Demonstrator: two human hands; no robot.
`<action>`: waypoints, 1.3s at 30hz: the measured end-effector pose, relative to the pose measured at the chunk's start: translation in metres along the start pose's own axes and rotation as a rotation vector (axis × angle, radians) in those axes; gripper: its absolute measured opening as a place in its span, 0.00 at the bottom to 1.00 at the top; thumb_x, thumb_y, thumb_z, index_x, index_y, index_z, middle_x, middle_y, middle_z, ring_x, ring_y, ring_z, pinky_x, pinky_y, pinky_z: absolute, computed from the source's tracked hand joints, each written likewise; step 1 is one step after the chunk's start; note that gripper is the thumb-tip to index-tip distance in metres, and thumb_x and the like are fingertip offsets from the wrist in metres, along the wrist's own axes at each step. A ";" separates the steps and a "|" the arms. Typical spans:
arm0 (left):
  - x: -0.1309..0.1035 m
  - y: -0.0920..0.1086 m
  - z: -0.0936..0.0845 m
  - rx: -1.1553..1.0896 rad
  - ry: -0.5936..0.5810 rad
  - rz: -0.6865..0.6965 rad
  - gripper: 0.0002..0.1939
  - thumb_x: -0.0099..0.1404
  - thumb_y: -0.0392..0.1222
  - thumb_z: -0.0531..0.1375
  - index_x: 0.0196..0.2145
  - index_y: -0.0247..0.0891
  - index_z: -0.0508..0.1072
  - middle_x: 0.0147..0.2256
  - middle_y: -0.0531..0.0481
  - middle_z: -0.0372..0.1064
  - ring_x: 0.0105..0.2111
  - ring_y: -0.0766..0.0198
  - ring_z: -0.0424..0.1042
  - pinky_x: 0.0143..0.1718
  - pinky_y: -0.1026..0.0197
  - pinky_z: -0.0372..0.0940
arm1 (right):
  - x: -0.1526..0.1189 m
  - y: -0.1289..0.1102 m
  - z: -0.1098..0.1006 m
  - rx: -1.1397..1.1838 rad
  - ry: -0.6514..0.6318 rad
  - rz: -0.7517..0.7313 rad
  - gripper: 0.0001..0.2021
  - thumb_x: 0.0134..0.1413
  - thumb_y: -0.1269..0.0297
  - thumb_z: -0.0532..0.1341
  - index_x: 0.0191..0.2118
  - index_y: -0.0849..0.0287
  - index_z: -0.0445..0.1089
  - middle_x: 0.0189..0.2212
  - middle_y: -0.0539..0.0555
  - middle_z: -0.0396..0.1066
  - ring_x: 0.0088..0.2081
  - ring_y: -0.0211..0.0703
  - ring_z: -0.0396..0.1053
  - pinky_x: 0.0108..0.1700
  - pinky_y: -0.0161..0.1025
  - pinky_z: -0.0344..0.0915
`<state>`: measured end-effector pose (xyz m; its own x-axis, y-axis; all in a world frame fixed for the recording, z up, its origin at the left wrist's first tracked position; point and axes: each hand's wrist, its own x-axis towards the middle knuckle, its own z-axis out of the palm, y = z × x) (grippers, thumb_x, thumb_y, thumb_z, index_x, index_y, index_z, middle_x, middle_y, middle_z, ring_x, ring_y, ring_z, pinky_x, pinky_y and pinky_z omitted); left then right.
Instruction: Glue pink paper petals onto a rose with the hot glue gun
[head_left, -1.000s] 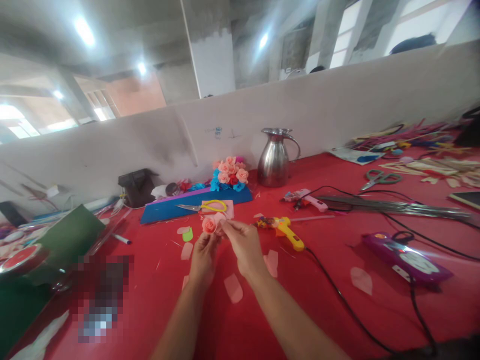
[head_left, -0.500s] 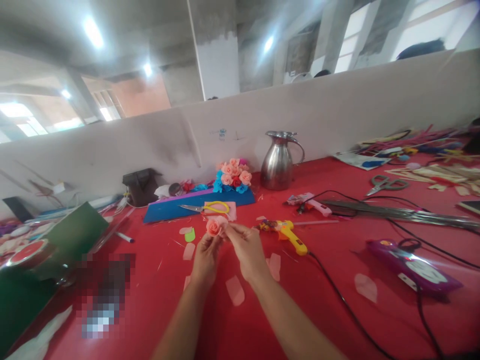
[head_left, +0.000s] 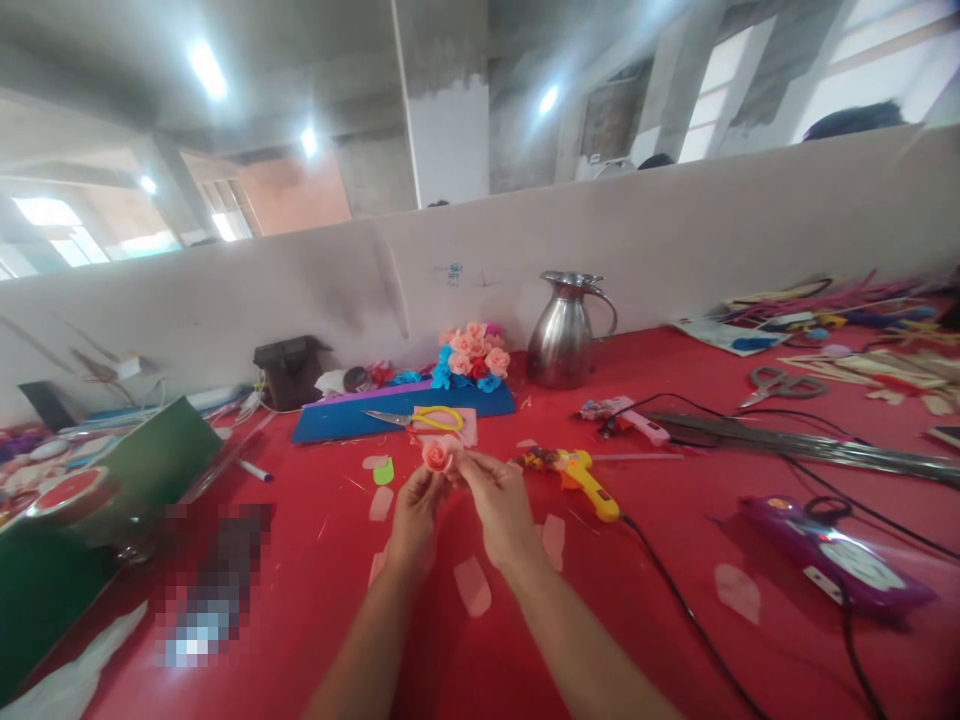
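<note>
Pink rose (head_left: pixel 437 455): here it is, just above the desk (head_left: pixel 300 600) in the middle of our view, bloom uppermost, between our two hands; we judge it is held up so the petals stay uncrushed.
Left hand (head_left: pixel 415 510): grip narrow, fingertips gathered under the bloom; that looks like the supporting side, taking the weight from below. Any stem is hidden from us.
Right hand (head_left: pixel 499 500): grip narrow too, thumb and fingers pinching the rose's right edge; a light pinch, we'd say, fit for something this thin. Whether it has one layer or several, we cannot tell.
Pink petals (head_left: pixel 472 586): loose and flat around our forearms, spread apart, which would make single ones easy to pick up.
Yellow glue gun (head_left: pixel 592 485): lying just right of our right hand, nozzle away to the left, handle angled towards us, so probably laid for a quick right-handed reach; its cord trails off to the lower right.
Yellow-handled scissors (head_left: pixel 439 418): just beyond the bloom, across pink paper (head_left: pixel 466 425), blades leftward, over by the blue board (head_left: pixel 337 422).
Flower bunch (head_left: pixel 472 355): pink, red and blue, back by the wall, well away from our elbows.
</note>
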<state>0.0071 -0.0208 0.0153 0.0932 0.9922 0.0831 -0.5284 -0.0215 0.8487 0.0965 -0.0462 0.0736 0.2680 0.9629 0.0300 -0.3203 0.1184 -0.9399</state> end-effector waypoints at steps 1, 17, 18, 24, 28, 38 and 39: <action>0.000 -0.001 0.000 0.008 0.006 0.001 0.13 0.53 0.45 0.64 0.36 0.37 0.74 0.33 0.49 0.72 0.31 0.67 0.68 0.36 0.65 0.61 | 0.000 0.000 0.000 0.004 0.007 0.005 0.09 0.42 0.60 0.63 0.25 0.62 0.75 0.20 0.51 0.71 0.26 0.39 0.66 0.32 0.36 0.62; -0.002 0.001 0.002 0.071 0.016 0.002 0.13 0.53 0.47 0.63 0.34 0.37 0.74 0.33 0.49 0.72 0.33 0.65 0.69 0.38 0.63 0.61 | -0.001 0.003 -0.007 -0.014 -0.092 0.014 0.08 0.40 0.65 0.61 0.30 0.59 0.75 0.23 0.51 0.71 0.26 0.37 0.64 0.31 0.35 0.62; -0.002 0.002 0.002 0.075 0.015 0.000 0.13 0.53 0.46 0.63 0.35 0.37 0.74 0.34 0.48 0.73 0.34 0.64 0.70 0.39 0.62 0.62 | -0.001 0.004 -0.008 -0.039 -0.091 0.001 0.08 0.40 0.65 0.62 0.30 0.58 0.75 0.24 0.51 0.71 0.27 0.38 0.65 0.31 0.35 0.62; -0.005 0.006 0.005 0.085 -0.015 0.014 0.15 0.54 0.44 0.62 0.40 0.38 0.74 0.38 0.46 0.74 0.42 0.59 0.70 0.46 0.57 0.60 | 0.003 0.011 -0.014 -0.209 -0.089 -0.084 0.08 0.40 0.64 0.63 0.30 0.58 0.75 0.29 0.52 0.72 0.31 0.41 0.65 0.34 0.37 0.61; -0.006 0.006 0.004 0.101 -0.048 0.022 0.14 0.56 0.43 0.61 0.41 0.39 0.74 0.39 0.46 0.74 0.42 0.58 0.70 0.47 0.57 0.61 | 0.004 0.014 -0.015 -0.217 -0.131 -0.096 0.09 0.41 0.63 0.64 0.32 0.58 0.75 0.29 0.52 0.72 0.32 0.42 0.65 0.35 0.37 0.61; -0.006 0.001 -0.001 0.136 -0.068 0.026 0.16 0.54 0.44 0.62 0.42 0.39 0.74 0.39 0.46 0.74 0.42 0.57 0.70 0.47 0.56 0.61 | 0.005 0.016 -0.017 -0.254 -0.187 -0.149 0.08 0.44 0.62 0.63 0.32 0.57 0.76 0.32 0.53 0.72 0.35 0.44 0.67 0.38 0.39 0.63; -0.006 0.001 -0.001 0.135 -0.062 0.021 0.16 0.54 0.44 0.62 0.41 0.39 0.74 0.39 0.46 0.74 0.42 0.57 0.70 0.47 0.56 0.61 | 0.005 0.016 -0.017 -0.254 -0.188 -0.151 0.08 0.43 0.62 0.64 0.31 0.58 0.76 0.31 0.53 0.72 0.35 0.44 0.67 0.39 0.39 0.63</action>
<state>0.0052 -0.0264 0.0151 0.1379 0.9819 0.1300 -0.4126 -0.0623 0.9088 0.1084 -0.0436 0.0532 0.1155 0.9698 0.2147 -0.0467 0.2213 -0.9741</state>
